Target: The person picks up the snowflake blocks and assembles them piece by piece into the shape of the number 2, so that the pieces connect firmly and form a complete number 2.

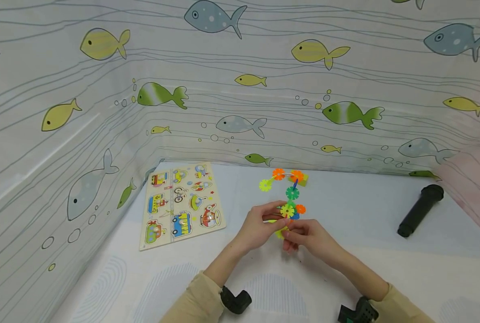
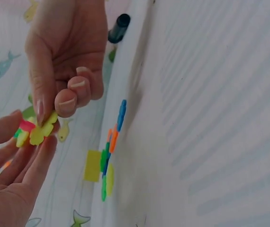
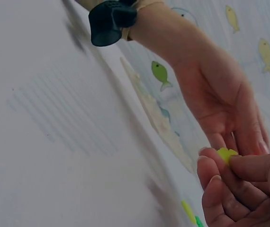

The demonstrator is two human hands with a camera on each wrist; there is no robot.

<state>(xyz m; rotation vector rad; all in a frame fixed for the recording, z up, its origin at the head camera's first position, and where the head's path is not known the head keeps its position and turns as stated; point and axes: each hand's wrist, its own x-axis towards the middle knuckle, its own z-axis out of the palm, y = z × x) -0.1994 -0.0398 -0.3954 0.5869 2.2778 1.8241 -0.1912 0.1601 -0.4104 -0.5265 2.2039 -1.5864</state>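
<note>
Both your forearms angle in from the bottom edge and your hands meet at the middle of the pale worktop (image 1: 345, 211). Your left hand (image 1: 260, 226) lies palm up, fingers (image 2: 4, 137) loosely curved under a small cluster of plastic snowflake discs (image 2: 28, 132), cradling it. Your right hand (image 1: 308, 237) comes in from above, thumb and forefinger pinching a yellow-green flower-shaped plastic disc (image 2: 42, 130) right against that cluster; its other fingers are curled in. The wrist view shows the same pinch, the disc's edge peeking out between your fingertips (image 3: 220, 163). Just beyond your hands, a chain of orange, green and yellow interlocking discs (image 1: 290, 188) lies flat on the worktop. A wooden vehicle peg puzzle board (image 1: 181, 202) sits to the left, a black cylindrical handle (image 1: 419, 211) well off to the right.
</note>
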